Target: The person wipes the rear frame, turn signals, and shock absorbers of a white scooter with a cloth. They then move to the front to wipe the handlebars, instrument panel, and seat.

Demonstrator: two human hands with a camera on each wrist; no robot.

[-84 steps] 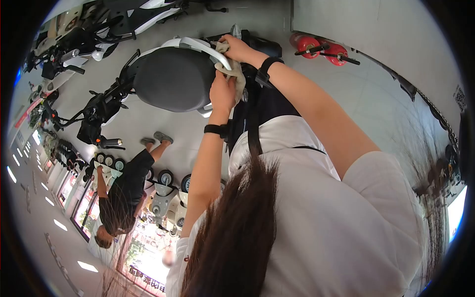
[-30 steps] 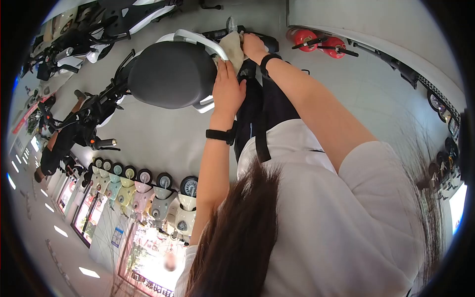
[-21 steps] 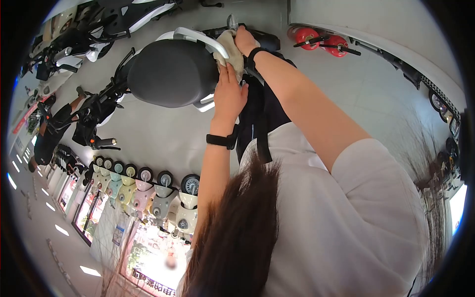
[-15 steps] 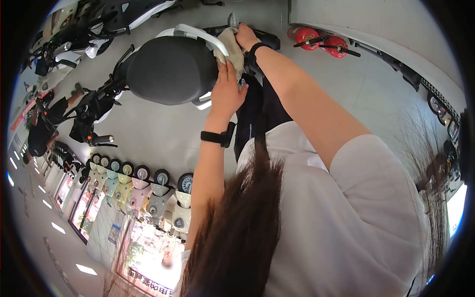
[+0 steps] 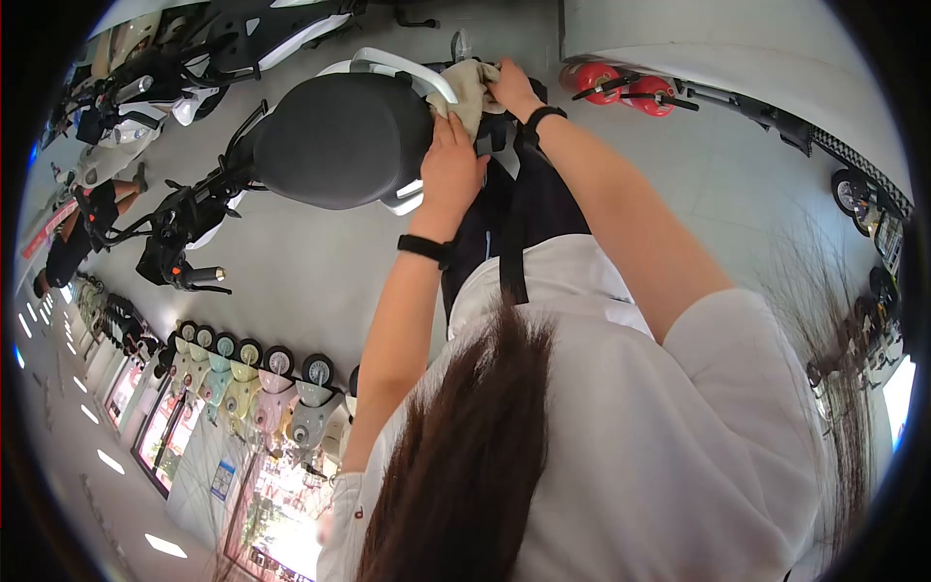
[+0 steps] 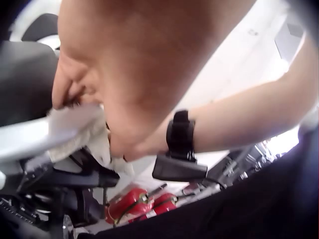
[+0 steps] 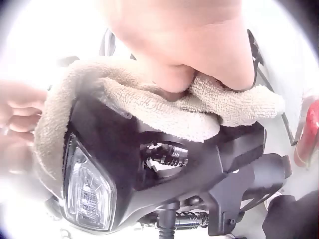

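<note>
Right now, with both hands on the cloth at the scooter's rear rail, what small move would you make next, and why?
Probably slide the cloth further along the white grab rail: the right hand pinches one end, the left hand grips the other, draping it over the rail.

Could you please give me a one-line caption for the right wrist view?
Right hand presses a beige towel over a scooter's black tail section.
</note>
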